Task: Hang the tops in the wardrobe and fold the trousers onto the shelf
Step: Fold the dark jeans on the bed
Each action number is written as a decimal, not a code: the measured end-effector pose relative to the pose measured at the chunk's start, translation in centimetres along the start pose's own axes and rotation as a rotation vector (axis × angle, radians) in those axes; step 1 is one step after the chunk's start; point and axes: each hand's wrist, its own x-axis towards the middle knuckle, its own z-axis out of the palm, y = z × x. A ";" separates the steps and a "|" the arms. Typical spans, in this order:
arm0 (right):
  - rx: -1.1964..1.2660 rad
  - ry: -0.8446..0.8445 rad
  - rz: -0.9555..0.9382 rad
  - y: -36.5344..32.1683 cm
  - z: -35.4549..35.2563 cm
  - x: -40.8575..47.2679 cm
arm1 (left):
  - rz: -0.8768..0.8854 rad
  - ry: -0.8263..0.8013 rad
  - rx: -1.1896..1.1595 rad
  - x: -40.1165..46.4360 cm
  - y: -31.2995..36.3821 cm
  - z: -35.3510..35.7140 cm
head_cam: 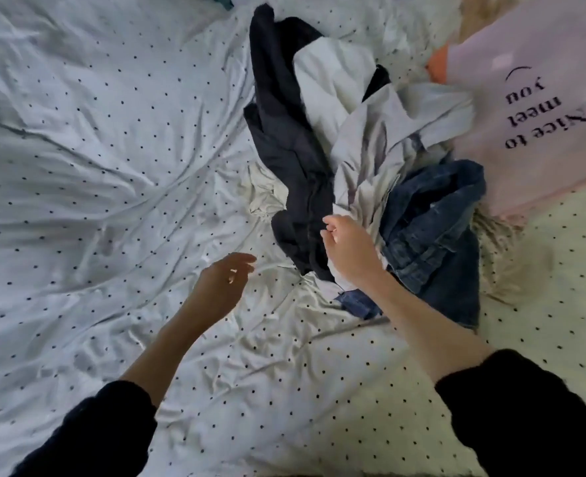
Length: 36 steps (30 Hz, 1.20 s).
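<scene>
A heap of clothes lies on the bed. In it a dark navy garment [284, 132] runs from the top down the middle, a white top [364, 139] is crumpled beside it, and blue denim trousers [432, 232] lie at the right. My right hand [346, 249] is at the heap's near end, fingers curled, gripping the white top where it meets the dark garment. My left hand [223, 280] hovers above the sheet to the left of the heap, fingers loosely spread, holding nothing.
The bed is covered by a crumpled white sheet with small dark dots [95, 166]. A pale pink cushion printed "Nice to meet you" [539, 108] lies at the upper right, with something orange [437, 67] beside it.
</scene>
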 end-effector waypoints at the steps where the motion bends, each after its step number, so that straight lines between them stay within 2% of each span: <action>1: -0.084 0.017 -0.074 0.1 0.6 1.7 | -0.020 0.055 -0.038 0.1 -0.4 0.1; 4: -0.364 0.053 -0.246 0.2 2.6 7.3 | -0.089 0.175 -0.139 0.7 -2.7 1.0; 7: -0.474 0.164 -0.197 0.1 3.6 12.2 | -0.165 0.218 -0.196 0.8 -4.1 1.5; 12: -0.465 0.327 0.006 -0.1 4.0 16.8 | -0.190 0.319 -0.257 0.8 -6.3 1.4; 17: -0.421 0.293 0.093 0.0 3.7 17.0 | -0.222 0.298 -0.275 0.2 -6.3 1.9; 20: -0.398 0.214 -0.001 -1.7 3.4 15.3 | -0.228 0.263 -0.287 0.4 -5.6 2.4; 22: -0.313 0.129 -0.071 -3.4 3.5 13.6 | -0.227 0.223 -0.267 0.4 -5.1 2.8; 24: -0.085 0.009 -0.071 -5.9 3.7 11.3 | -0.224 0.191 -0.268 0.3 -4.3 3.1; 27: 0.260 -0.121 0.026 -9.8 3.8 7.5 | -0.246 0.186 -0.283 -0.6 -3.3 3.1; 30: 0.625 -0.207 0.121 -13.3 3.1 5.0 | -0.288 0.212 -0.413 -1.0 -2.4 2.5; 33: 0.920 -0.290 0.101 -17.6 1.4 3.7 | -0.290 0.312 -0.495 -1.2 -1.8 1.1; 36: 0.888 -0.316 -0.024 -20.5 0.8 3.2 | -0.350 0.536 -0.365 -1.9 -1.6 -1.1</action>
